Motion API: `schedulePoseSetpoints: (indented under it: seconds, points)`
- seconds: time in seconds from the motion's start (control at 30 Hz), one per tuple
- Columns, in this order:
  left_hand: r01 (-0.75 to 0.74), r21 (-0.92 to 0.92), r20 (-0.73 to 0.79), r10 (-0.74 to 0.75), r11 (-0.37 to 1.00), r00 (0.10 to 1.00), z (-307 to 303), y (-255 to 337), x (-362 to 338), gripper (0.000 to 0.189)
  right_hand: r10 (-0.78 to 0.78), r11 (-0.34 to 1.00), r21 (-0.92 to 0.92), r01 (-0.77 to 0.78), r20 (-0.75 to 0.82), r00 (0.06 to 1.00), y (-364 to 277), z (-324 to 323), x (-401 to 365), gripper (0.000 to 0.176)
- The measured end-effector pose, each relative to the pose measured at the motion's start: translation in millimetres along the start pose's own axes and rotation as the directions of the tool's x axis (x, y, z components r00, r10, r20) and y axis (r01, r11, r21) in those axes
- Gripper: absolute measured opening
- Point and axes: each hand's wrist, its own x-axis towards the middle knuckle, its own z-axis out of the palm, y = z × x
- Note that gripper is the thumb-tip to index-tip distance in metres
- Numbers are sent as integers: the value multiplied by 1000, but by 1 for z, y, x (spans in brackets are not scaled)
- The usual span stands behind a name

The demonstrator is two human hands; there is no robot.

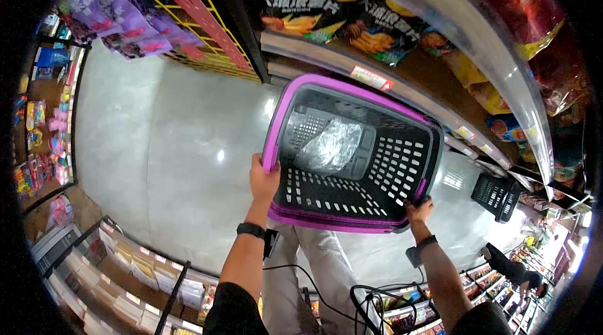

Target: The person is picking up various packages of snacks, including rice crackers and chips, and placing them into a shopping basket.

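A black shopping basket [392, 175] with a purple rim is held out in front of my legs, its open top facing me. My left hand [264, 178] grips the rim on the left side, fingers wrapped round it. On the lower right corner, my right hand [419, 210] is closed on the rim as well. Inside the basket lies a crumpled, shiny clear plastic bag [333, 145]; what it contains, if anything, I cannot make out. Both wrists wear black bands, and black cables hang by my legs.
Shelves of snacks, with black chip bags [308, 5], run along the upper right. Purple packets [116, 11] hang from a yellow wire rack at upper left. Another black basket [495, 197] stands on the floor at right. A person [512, 269] is farther down the aisle.
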Motion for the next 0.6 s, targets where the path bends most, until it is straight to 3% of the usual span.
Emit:
schedulePoseSetpoints:
  seconds: [0.07, 0.13, 0.2, 0.27, 0.33, 0.37, 0.4, 0.47, 0.5, 0.6]
  points:
    - [-11, 101, 14, 10, 995, 1000, -2, -12, -6, 35, -215, 929, 271, 252, -162, 963, -44, -17, -4, 76]
    - [63, 133, 14, -65, 989, 998, 1, -5, -10, 36, -522, 684, 413, 601, -298, 799, -173, -73, -14, 68]
    - [-4, 41, 8, 4, 999, 1000, 2, -14, -9, 38, -583, 528, 581, 619, -282, 762, -271, -137, -31, 63]
    - [10, 39, 0, -10, 999, 1000, 0, -5, -13, 38, -550, 445, 592, 672, -412, 727, -314, -149, -29, 60]
    - [36, 34, -19, -36, 999, 999, -2, 0, -10, 37, -484, 487, 593, 641, -428, 763, -405, -182, -6, 53]
    - [13, 6, -22, -12, 1000, 1000, -1, 3, -7, 37, -510, 433, 665, 608, -376, 774, -426, -184, 6, 48]
    - [0, -10, -19, 0, 1000, 1000, -5, -1, -12, 37, -534, 389, 736, 553, -309, 787, -436, -177, 11, 43]
    - [-11, -31, -37, 10, 999, 999, -1, 0, -12, 37, -522, 166, 630, 759, -597, 609, -450, -152, 32, 40]
    - [-20, -24, -42, 19, 1000, 999, -6, 6, -12, 36, -403, 73, 676, 733, -652, 642, -463, -148, 32, 41]
    - [21, -23, -47, -22, 1000, 999, -12, 9, -21, 35, -444, 130, 635, 761, -649, 618, -449, -153, 35, 52]
